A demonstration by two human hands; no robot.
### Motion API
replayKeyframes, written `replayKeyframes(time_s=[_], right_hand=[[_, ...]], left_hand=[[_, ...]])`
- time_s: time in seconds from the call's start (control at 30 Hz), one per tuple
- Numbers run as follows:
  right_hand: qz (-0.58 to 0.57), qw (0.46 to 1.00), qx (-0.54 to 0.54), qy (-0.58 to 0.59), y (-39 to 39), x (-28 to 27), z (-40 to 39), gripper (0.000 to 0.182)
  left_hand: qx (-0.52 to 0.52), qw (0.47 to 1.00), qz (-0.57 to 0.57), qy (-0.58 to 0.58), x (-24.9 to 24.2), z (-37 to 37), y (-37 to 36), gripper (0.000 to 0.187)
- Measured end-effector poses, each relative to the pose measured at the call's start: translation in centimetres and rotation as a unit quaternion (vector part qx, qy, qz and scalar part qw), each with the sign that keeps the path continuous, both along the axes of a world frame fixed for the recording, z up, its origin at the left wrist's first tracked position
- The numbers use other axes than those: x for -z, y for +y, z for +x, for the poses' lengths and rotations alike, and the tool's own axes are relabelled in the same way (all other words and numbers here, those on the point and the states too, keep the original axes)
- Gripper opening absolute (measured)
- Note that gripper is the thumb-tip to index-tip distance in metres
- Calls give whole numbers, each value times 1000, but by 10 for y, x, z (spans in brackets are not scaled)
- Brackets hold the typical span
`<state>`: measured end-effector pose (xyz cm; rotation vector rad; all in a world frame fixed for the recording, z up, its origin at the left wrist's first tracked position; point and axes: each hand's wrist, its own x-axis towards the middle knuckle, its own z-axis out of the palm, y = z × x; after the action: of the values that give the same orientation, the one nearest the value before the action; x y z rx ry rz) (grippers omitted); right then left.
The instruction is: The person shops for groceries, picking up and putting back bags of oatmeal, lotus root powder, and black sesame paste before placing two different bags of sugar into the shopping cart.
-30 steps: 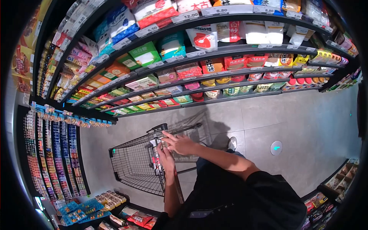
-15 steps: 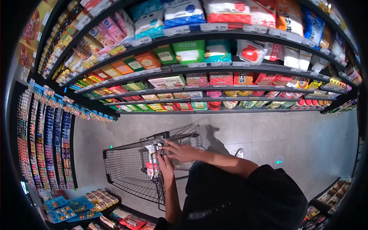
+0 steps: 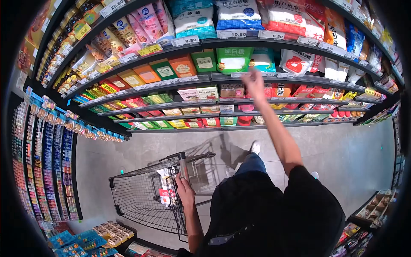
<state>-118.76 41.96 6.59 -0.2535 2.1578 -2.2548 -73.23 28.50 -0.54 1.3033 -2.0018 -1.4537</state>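
My left hand (image 3: 185, 190) is closed around the handle bar (image 3: 183, 169) of a black wire shopping cart (image 3: 141, 188). Inside the cart is a white and red bag (image 3: 167, 186). My right hand (image 3: 254, 83) is stretched out to the shelf with its fingers apart, holding nothing that I can see. It is in front of a shelf edge, just below a green and white bag of sugar (image 3: 233, 59) and a teal and white bag (image 3: 263, 60). Whether the fingertips touch the shelf or a bag cannot be made out.
Long curved-looking shelves (image 3: 205, 79) of bags and boxes run across the top, with price tags. Racks of small packets (image 3: 45, 162) stand at the left. Blue trays (image 3: 72, 244) are at the lower left, and a grey floor (image 3: 334, 154) lies between.
My right hand has left the cart handle and reached up to the shelf. My left hand stays at the handle. The shelf appears a little larger, and a white shoe has come forward.
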Motion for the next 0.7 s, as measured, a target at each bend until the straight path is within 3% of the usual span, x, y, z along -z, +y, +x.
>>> replayKeyframes(time_s=[0.07, 0.13, 0.2, 0.27, 0.3, 0.43, 0.6, 0.7], right_hand=[[56, 986, 95, 128, 2, 8, -70, 57], [-3, 1000, -14, 2, 4, -17, -86, 61], [25, 991, -126, -42, 8, -22, -100, 58], [43, 987, -129, -80, 3, -2, -112, 57], [39, 988, -126, -81, 2, 2, -115, 45], [-16, 994, -87, -59, 11, 5, -125, 28], [-50, 987, -121, -91, 15, 7, -133, 31], [-153, 978, -95, -105, 14, 0, -135, 39]], left_hand=[[-3, 1000, -8, -5, -11, 1, -2, 36], [-6, 1000, -26, -9, -9, 4, -8, 35], [-8, 1000, -28, 8, -5, 7, -14, 35], [-3, 999, -34, 4, -8, 9, -16, 35], [0, 999, -37, -12, -10, 9, -18, 34], [11, 997, -65, -40, -5, 11, -23, 33], [-1, 999, -40, -29, -4, 11, -22, 34], [-3, 999, -17, -30, -11, 8, -21, 34]])
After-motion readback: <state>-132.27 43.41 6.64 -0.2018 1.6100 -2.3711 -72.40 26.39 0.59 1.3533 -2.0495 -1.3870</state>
